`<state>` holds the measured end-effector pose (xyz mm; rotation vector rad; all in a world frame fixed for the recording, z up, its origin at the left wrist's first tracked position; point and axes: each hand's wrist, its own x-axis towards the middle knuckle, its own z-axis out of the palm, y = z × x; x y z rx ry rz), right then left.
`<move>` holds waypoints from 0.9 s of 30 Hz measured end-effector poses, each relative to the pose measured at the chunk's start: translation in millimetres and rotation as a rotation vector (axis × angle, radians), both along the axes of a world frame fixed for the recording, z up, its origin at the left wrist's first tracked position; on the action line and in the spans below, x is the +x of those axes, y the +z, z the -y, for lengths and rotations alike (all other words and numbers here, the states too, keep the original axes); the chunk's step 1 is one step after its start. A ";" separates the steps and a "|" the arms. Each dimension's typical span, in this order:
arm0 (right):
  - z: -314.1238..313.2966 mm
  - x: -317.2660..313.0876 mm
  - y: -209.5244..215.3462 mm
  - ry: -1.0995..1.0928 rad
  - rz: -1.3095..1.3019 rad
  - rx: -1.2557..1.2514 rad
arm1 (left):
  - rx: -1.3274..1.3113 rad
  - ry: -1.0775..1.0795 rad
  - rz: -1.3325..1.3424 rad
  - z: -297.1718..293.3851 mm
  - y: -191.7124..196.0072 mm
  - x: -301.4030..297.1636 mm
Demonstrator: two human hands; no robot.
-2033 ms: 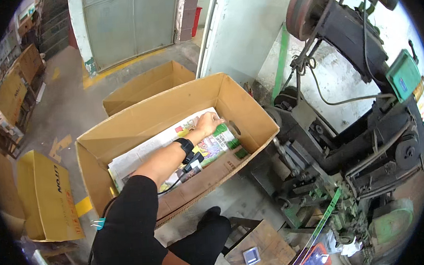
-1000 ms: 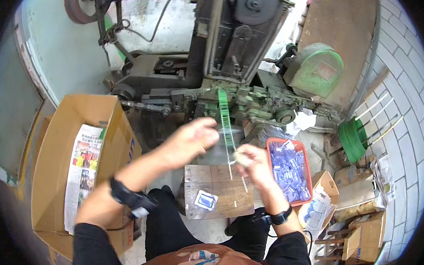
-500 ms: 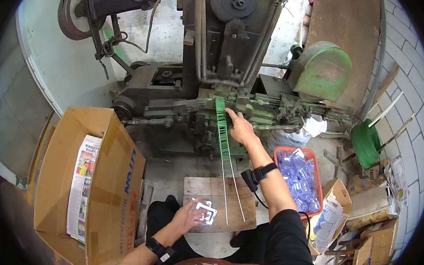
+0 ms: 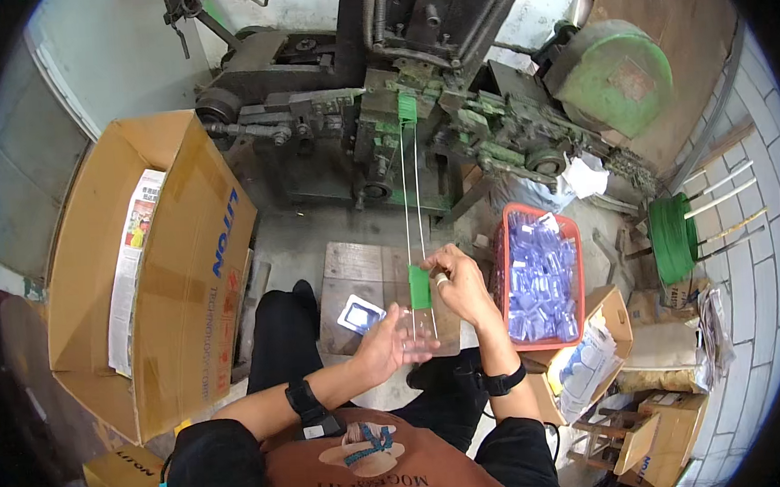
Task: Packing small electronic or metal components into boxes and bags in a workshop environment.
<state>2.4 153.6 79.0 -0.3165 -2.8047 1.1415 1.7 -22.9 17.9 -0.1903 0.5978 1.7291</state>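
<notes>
Flanking hands: ctn, red bskt

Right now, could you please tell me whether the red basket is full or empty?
It looks full: bluish plastic pieces lie heaped inside the red basket, hiding its bottom.

We see a glossy clear plastic case, dull metal machine, matt cardboard box and worn wooden tabletop.

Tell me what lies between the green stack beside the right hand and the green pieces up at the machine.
In the head view, only two thin pale rails run between the green stack and the green pieces.
</notes>
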 end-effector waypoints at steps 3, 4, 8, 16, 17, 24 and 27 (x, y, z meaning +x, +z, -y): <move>9.6 23.9 -1.3 -0.039 -0.017 -0.112 | -0.078 0.096 -0.095 -6.6 0.2 -0.4; 12.8 29.1 -1.2 -0.037 -0.020 -0.119 | -0.084 0.097 -0.098 -6.2 0.6 1.6; 12.6 42.3 -10.5 -0.100 -0.011 -0.221 | -0.153 0.048 -0.132 -6.7 -4.1 12.4; 8.2 34.0 -9.1 -0.074 -0.083 -0.146 | -0.094 0.229 -0.151 -17.6 10.2 1.9; 4.5 30.5 -7.7 -0.134 -0.121 -0.203 | -0.101 0.204 -0.157 -18.2 12.0 -0.6; -36.2 -53.7 15.2 -0.008 -0.156 0.004 | -0.181 0.122 -0.136 -9.7 4.0 -8.7; -47.5 -112.9 18.1 -0.002 -0.116 0.223 | -0.231 0.063 -0.079 -8.1 -4.0 -10.0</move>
